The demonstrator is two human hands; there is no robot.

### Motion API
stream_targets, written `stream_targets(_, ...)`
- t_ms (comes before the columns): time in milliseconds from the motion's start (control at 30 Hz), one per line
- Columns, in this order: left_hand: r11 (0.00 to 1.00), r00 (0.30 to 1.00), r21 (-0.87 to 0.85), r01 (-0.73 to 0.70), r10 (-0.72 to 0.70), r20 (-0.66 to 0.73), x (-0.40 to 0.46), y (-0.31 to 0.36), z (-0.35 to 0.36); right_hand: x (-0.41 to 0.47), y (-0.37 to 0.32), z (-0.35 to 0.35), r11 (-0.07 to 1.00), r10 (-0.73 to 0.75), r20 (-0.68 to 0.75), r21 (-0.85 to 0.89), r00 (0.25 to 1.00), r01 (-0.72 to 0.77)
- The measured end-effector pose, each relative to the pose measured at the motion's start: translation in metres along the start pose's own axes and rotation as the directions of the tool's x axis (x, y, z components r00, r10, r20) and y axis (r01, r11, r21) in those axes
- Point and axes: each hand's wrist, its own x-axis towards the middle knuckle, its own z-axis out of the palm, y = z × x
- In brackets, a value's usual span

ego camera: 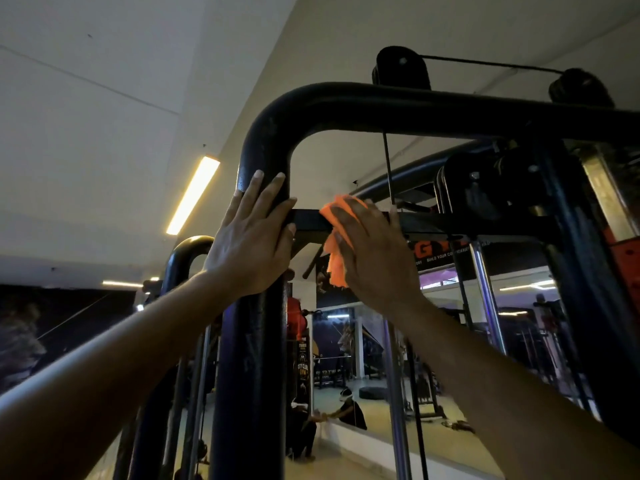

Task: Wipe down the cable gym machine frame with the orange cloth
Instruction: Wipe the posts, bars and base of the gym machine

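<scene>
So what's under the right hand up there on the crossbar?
The orange cloth, pressed by the right hand against the black crossbar. Its edges stick out leftward and hang below; the rest, and the bar beneath, are covered.

left grip: raised, fingers straight, flat | right grip: raised, palm pressing
</scene>
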Motion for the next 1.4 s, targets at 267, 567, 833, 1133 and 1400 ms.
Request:
stream_targets(267, 0.969, 0.960, 0.194, -0.150, 0.096, 0.263, 0.011, 0.039, 0.001, -0.027, 0.063, -0.024, 0.949, 0.301, -0.035, 0.111, 0.953, -0.296)
stream_targets(567, 0.996, 0.957, 0.021, -0.086, 0.077, 0.280, 0.024, 0.082, 0.021, -0.027, 0.104, -0.033, 0.983, 0.181, 0.022, 0.001, 0.983, -0.181)
stream_targets(833, 0.996, 0.965, 0.008, -0.086, 0.081, 0.248, 0.038, 0.107, 0.037, -0.028, 0.089, -0.029, 0.989, 0.028, 0.046, 0.143, 0.999, -0.034)
stream_targets(1133, 0.984, 0.945, -0.079, -0.160, 0.176, 0.274, 0.067, 0.167, 0.059, -0.052, 0.181, -0.077, 0.976, 0.066, 0.084, 0.204, 0.994, -0.082)
stream_targets(1400, 0.980, 0.978, -0.160, -0.121, 0.146, 0.149, 0.116, 0.211, 0.061, -0.002, 0.210, -0.073, 0.961, 0.259, 0.043, 0.085, 0.965, -0.261)
